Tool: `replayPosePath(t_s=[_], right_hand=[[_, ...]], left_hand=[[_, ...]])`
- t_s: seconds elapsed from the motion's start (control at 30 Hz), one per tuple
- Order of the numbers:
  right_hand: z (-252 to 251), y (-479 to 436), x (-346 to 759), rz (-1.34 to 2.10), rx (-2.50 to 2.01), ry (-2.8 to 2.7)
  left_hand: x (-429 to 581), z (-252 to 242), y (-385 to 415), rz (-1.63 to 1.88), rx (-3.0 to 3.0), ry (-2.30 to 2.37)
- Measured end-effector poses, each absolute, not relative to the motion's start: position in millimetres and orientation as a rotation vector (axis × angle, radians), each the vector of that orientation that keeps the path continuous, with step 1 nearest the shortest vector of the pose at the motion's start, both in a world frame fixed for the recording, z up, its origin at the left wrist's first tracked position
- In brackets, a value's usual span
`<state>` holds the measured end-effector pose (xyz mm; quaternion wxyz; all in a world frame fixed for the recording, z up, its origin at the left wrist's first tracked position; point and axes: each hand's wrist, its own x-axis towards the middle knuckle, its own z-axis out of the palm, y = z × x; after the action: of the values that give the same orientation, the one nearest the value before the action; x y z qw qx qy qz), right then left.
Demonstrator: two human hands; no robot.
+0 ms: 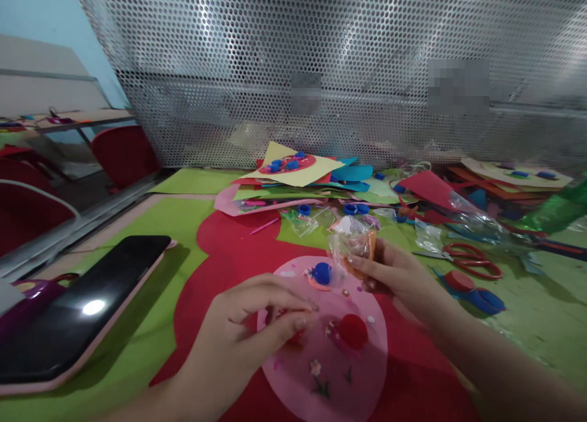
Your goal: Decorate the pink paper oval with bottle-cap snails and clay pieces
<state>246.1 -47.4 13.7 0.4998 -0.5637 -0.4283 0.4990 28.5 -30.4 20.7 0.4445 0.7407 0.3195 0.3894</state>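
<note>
My left hand [257,324] is over the left side of a pink paper oval [330,379], thumb and fingertips pinched together; anything between them is too small to make out. At the oval's upper right, my right hand [385,266] grips a clear plastic bag [337,248] with something orange in it. A blue bottle cap [322,273] and a red bottle cap [353,331] lie on the oval, with small flower and leaf shapes [321,385] and beads around them. Beneath the oval is a larger red paper shape [206,287] with rounded lobes.
A phone [92,306] lies at left. Paper sheets [302,177] are piled at the back. Red-handled scissors [472,260], bottle caps [486,299] and a green bottle [559,208] are at right. A perforated metal panel [275,55] stands behind the table.
</note>
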Motion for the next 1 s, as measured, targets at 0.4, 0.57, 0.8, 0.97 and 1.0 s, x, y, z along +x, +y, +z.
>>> replayPosePath(t_s=[0.4, 0.57, 0.8, 0.97, 1.0], right_hand=[[20, -64, 227, 1.413, -1.289, -1.074], [19, -66, 221, 1.487, -1.177, -1.066], [22, -72, 213, 1.658, -1.141, -0.99], [20, -73, 211, 1.673, -1.142, -1.004], [19, -73, 211, 1.673, -1.138, -1.003]], left_hand=[[27, 19, -30, 1.036, 2.115, 0.836], [28, 21, -34, 1.14, 2.222, 0.794], [28, 23, -37, 1.177, 2.353, 0.768], [25, 20, -36, 1.115, 2.418, 0.744], [25, 20, -36, 1.106, 2.43, 0.737]])
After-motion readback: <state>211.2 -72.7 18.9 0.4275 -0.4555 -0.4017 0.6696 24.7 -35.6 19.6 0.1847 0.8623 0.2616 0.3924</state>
